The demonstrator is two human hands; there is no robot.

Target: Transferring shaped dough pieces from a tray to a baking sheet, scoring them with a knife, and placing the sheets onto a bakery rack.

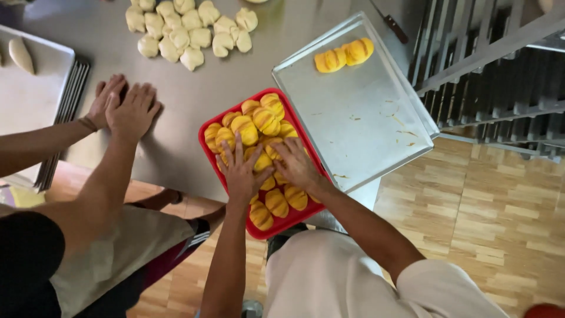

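A stainless steel table [176, 118] stands over a light wood-pattern floor [494, 212], with a metal rack [500, 76] at upper right.

A red tray [207, 150] sits at the table's near edge, its long axis running from upper left to lower right, the lower end overhanging toward the person. It holds a packed heap of yellow dough pieces [256, 121], oval, ribbed with darker orange scores, and glossy. The pieces lie at mixed angles; no common direction can be read.

The left hand [242, 171] lies palm down on the heap, fingers spread and flat, gripping nothing visible. The right hand [296, 162] lies beside it on the heap, fingers bent down among the pieces; whether it has hold of one cannot be told.

A steel baking sheet [359, 118] lies just right of the red tray, touching or overlapping its edge, tilted likewise. 2 yellow pieces [344, 54] sit side by side at its far corner.

A pile of pale dough pieces [188, 29] lies at the table's far side. At left, another person's 2 hands [123, 106] press flat on the table, one over the other, next to a stack of trays [35, 88].
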